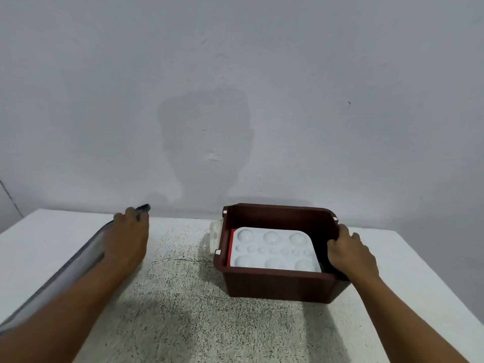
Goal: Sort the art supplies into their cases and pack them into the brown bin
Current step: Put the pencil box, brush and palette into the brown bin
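The brown bin (pixel 277 285) stands right of centre on the white speckled table (pixel 167 297). A white paint palette (pixel 272 248) with round wells lies inside it, over something red (pixel 230 247) along the bin's left inner wall. My right hand (pixel 349 254) grips the bin's right rim, fingers curled over the edge. At the far left my left hand (pixel 129 238) holds the far end of a long grey translucent case (pixel 65 273) with a dark edge. The case runs under my forearm toward the near left.
A white object (pixel 216 235) pokes out behind the bin's left wall. A grey wall rises directly behind the table. The table's left edge runs close to the case, and its right edge slopes down past the bin.
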`<state>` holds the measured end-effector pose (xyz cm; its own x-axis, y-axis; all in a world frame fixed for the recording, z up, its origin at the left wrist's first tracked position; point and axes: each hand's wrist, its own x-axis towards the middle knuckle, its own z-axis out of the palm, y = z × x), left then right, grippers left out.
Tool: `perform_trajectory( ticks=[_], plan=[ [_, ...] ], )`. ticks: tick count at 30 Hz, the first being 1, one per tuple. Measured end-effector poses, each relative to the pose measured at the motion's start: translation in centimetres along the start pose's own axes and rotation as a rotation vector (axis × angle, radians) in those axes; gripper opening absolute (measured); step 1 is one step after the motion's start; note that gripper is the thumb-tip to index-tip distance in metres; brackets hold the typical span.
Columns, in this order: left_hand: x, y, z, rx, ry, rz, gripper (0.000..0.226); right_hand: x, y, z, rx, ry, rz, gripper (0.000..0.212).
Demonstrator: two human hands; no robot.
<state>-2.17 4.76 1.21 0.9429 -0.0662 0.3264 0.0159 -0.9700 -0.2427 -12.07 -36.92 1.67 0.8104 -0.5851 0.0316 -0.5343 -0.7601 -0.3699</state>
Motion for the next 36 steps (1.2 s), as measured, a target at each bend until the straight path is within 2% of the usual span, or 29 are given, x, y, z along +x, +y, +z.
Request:
perform_trajectory(
  ticks=[3, 7, 12, 14, 16, 19, 21, 23, 25, 27, 30, 31, 33, 36],
  plan=[
    [2.0, 0.6, -3.8, -0.080, 0.128, 0.039, 0.061, 0.0, -0.3, -0.3, -0.091, 0.022, 0.010, 0.050],
    [3.9, 3.1, -9.8, -0.275, 0.271, 0.156, 0.053, 0.1, -1.6, -1.6, -0.155, 0.134, -0.117, 0.054],
    [4.8, 8.4, -14.9, -0.423, 0.523, 0.477, 0.045, 0.7, -5.2, -5.1, 0.179, 0.093, -0.481, 0.071],
    [4.5, 10.5, -16.8, -0.478, 0.605, 0.602, 0.042, 0.9, -6.4, -6.8, 0.291, 0.089, -0.572, 0.074],
    [4.4, 12.5, -18.4, -0.526, 0.692, 0.735, 0.037, 1.3, -6.9, -8.4, 0.395, 0.094, -0.618, 0.070],
    [4.7, 14.5, -20.5, -0.570, 0.806, 0.861, 0.029, 1.7, -6.9, -10.3, 0.539, 0.130, -0.658, 0.043],
    [4.8, 15.2, -21.2, -0.675, 0.877, 0.790, 0.020, 1.8, -6.7, -11.2, 0.677, 0.191, -0.626, 0.027],
    [5.0, 15.4, -21.0, -0.791, 0.899, 0.496, 0.025, 2.2, -6.1, -11.8, 0.806, 0.250, -0.528, 0.019],
    [5.2, 14.9, -19.9, -0.816, 0.780, 0.119, 0.041, 3.1, -5.3, -12.0, 0.897, 0.260, -0.405, 0.022],
    [4.9, 13.9, -18.2, -0.884, 0.493, -0.107, 0.050, 4.2, -4.1, -11.7, 0.948, 0.232, -0.305, 0.024],
    [4.4, 13.0, -15.3, -1.175, -0.016, -0.150, 0.046, 5.1, -2.7, -10.1, 0.948, 0.059, -0.175, 0.031],
    [4.1, 13.1, -14.4, -1.244, -0.105, -0.157, 0.043, 5.2, -2.4, -9.3, 0.932, -0.003, -0.126, 0.035],
    [3.5, 13.3, -12.6, -1.186, -0.137, -0.166, 0.036, 5.2, -1.7, -7.6, 0.839, -0.069, -0.062, 0.038],
    [3.1, 13.6, -9.7, -0.948, -0.169, -0.133, 0.029, 4.8, -0.5, -5.4, 0.531, -0.084, -0.105, 0.035]
  ],
)
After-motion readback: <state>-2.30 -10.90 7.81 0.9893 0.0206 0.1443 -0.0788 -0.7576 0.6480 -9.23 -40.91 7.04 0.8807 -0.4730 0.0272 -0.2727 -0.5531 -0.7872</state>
